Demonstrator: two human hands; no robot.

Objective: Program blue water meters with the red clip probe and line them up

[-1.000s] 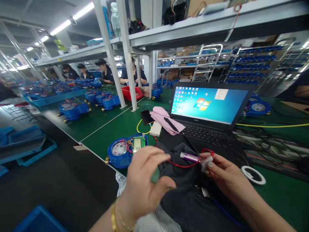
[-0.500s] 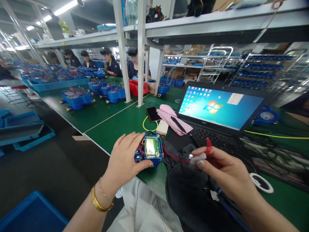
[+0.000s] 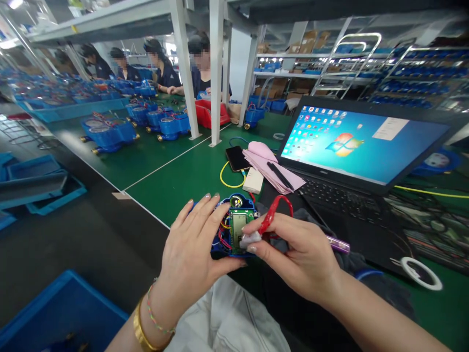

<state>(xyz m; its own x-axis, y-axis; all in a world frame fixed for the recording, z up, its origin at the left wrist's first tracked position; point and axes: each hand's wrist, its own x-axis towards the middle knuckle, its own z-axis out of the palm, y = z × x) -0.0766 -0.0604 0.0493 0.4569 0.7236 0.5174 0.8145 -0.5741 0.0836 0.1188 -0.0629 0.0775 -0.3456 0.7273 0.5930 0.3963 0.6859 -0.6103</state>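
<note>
My left hand (image 3: 194, 239) lies over the left part of a blue meter (image 3: 237, 200), its fingers across the top and the thumb along the near side. The lid is off: a green circuit board (image 3: 250, 215) with a grey display shows inside, beside red and yellow wires. Between thumb and forefinger, my right hand (image 3: 300, 254) pinches a small white piece (image 3: 250, 239) on a red lead (image 3: 270, 213). Its tip is over the lower right of the board; whether it touches cannot be seen. My fingers hide part of the display.
A running laptop (image 3: 361, 146) stands at the right, with pink papers (image 3: 271, 168), a black pen, a phone (image 3: 237, 159) and a white box (image 3: 253, 181) beside it. Dark cloth and a white ring (image 3: 421, 274) lie nearer. Blue meters (image 3: 108, 132) and several co-workers are farther left.
My right hand has moved left with the white piece, from above the dark cloth to over the meter's board. My left hand stays on the meter. The camera view has shifted slightly.
</note>
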